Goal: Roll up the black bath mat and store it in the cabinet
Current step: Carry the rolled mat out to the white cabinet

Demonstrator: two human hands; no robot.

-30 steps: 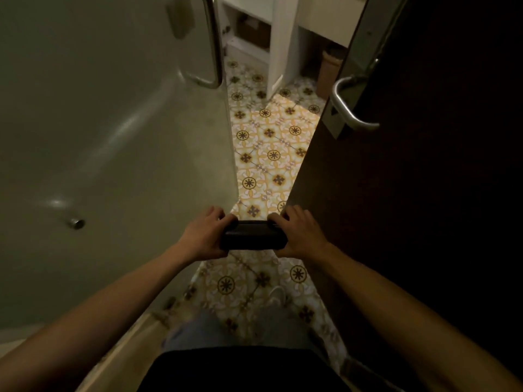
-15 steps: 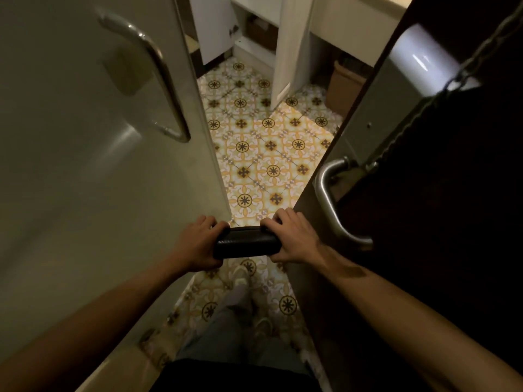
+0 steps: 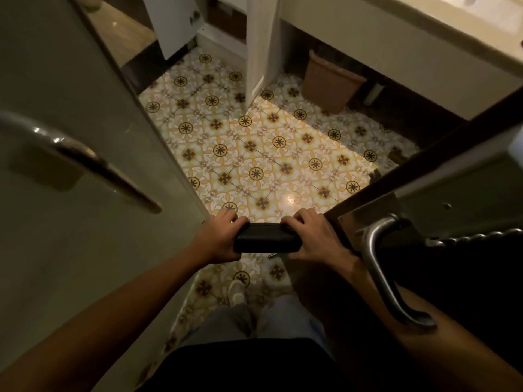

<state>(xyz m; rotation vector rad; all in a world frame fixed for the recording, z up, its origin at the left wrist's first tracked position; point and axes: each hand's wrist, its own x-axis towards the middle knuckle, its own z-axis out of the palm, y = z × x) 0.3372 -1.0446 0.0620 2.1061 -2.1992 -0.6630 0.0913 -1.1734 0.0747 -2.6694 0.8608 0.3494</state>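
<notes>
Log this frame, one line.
phase: carrying | object: rolled black bath mat | left hand: gripping end | right hand: gripping end | cabinet: open ahead

The floor (image 3: 254,154) is laid with patterned tiles, cream and yellow with dark round and cross-shaped motifs. A brown wastebasket (image 3: 329,84) stands on it at the far right, under the vanity. An open white cabinet door (image 3: 259,49) reaches down close to the tiles beside it. At the near edge a light shoe (image 3: 236,291) rests on the tiles.

Both arms reach forward, left hand (image 3: 219,239) and right hand (image 3: 312,236) curled closed (knuckles up).
</notes>
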